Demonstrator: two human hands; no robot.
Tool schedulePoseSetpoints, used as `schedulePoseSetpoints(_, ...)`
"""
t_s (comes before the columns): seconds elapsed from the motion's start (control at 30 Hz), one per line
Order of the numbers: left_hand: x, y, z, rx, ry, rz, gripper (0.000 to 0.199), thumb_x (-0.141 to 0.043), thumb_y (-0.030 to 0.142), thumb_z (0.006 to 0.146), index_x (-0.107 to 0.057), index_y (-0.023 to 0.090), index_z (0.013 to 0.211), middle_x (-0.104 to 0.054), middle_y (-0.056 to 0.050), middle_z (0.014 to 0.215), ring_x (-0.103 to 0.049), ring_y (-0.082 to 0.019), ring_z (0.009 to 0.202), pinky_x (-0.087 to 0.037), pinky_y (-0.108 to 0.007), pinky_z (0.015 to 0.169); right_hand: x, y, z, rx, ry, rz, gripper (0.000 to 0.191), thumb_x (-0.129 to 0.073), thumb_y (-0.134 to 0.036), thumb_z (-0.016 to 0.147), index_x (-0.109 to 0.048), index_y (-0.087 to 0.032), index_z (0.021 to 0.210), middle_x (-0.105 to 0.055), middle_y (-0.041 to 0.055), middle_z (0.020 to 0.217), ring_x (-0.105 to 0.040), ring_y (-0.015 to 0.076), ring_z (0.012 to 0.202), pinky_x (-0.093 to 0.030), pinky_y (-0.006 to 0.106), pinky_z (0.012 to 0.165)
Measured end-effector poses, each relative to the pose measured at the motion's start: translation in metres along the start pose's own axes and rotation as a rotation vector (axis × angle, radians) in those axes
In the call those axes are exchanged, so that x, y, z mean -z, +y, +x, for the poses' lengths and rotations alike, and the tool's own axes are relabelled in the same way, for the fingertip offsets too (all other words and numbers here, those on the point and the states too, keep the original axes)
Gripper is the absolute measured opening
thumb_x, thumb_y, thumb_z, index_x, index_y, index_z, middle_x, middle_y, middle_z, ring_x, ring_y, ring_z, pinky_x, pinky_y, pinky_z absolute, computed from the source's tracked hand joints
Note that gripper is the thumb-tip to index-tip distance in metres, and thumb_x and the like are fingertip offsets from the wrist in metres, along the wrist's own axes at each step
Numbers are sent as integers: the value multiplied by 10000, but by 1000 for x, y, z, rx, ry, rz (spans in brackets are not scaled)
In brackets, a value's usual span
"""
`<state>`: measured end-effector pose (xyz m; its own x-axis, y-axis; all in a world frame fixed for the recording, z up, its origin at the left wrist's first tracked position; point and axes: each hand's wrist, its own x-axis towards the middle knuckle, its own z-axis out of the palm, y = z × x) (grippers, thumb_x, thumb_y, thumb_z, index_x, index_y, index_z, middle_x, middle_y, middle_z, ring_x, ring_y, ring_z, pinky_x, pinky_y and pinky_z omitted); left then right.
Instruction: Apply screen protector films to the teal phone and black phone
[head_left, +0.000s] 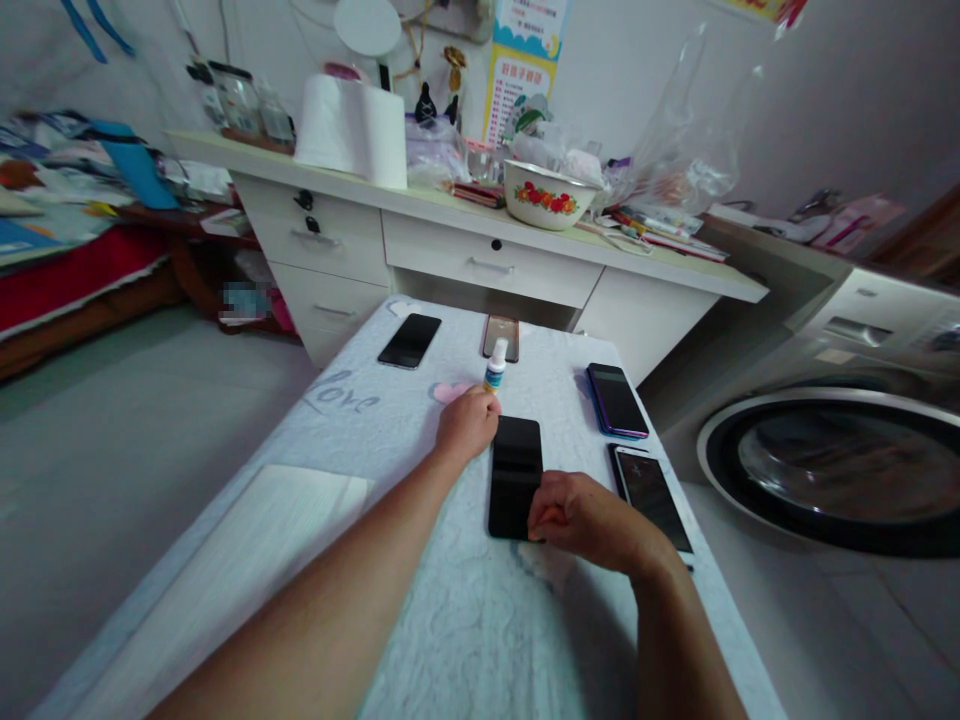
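A black smartphone (515, 475) lies lengthwise on the cloth-covered table, its dark screen facing up. At its upper left corner rests my left hand (466, 425), closed, with the fingertips hidden. Just behind that hand stands a small white spray bottle (496, 365) with a blue and yellow label; its base is partly covered by the hand. My right hand (570, 508) is closed over the phone's lower right edge, fingers curled and pressed together. Whether anything small is inside either hand cannot be seen.
More phones lie around: one at the far left (410, 340), a phone or case (512, 338) behind the bottle, a purple-edged stack (617, 400) and a white-framed phone (652, 497) at the right edge. A pale board (232, 570) lies left. Beyond are a white desk (495, 262) and a washing machine (840, 460).
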<state>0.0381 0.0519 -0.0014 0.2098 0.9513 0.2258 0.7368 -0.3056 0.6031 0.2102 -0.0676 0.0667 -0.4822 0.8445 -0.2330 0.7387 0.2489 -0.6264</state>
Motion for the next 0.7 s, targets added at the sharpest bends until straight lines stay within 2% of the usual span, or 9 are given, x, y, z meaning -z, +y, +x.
schedulePoseSetpoints(0.2, 0, -1, 0, -6, 6, 18, 220, -465, 105, 778, -656, 203, 730, -670, -22, 928, -601, -161, 893, -445, -264, 757, 3, 1, 2, -66, 107, -67, 192, -573, -56, 731, -724, -176, 733, -639, 18, 783, -565, 114, 691, -410, 219, 660)
schedulePoseSetpoints(0.37, 0, -1, -1, -5, 3, 23, 221, -468, 100, 775, -657, 210, 747, -669, -19, 937, -602, -164, 891, -444, -267, 751, -5, -1, 11, -10, 192, -83, 155, -586, -82, 782, -707, -175, 756, -616, 20, 816, -561, 118, 725, -406, 223, 674)
schedulePoseSetpoints(0.57, 3, 2, -2, 13, -12, 33, 233, -464, 114, 794, -671, 213, 754, -670, -25, 953, -601, -164, 887, -453, -266, 754, -19, -5, 20, 88, 211, -96, 135, -600, -97, 813, -706, -177, 787, -608, 20, 839, -565, 118, 741, -412, 228, 688)
schedulePoseSetpoints(0.7, 4, 3, -2, 6, -17, 32, 225, -470, 113, 787, -672, 206, 750, -670, -28, 940, -602, -168, 898, -455, -270, 766, -17, -5, 18, 118, 169, -56, 167, -594, -68, 802, -719, -176, 782, -618, 15, 812, -569, 112, 735, -423, 222, 695)
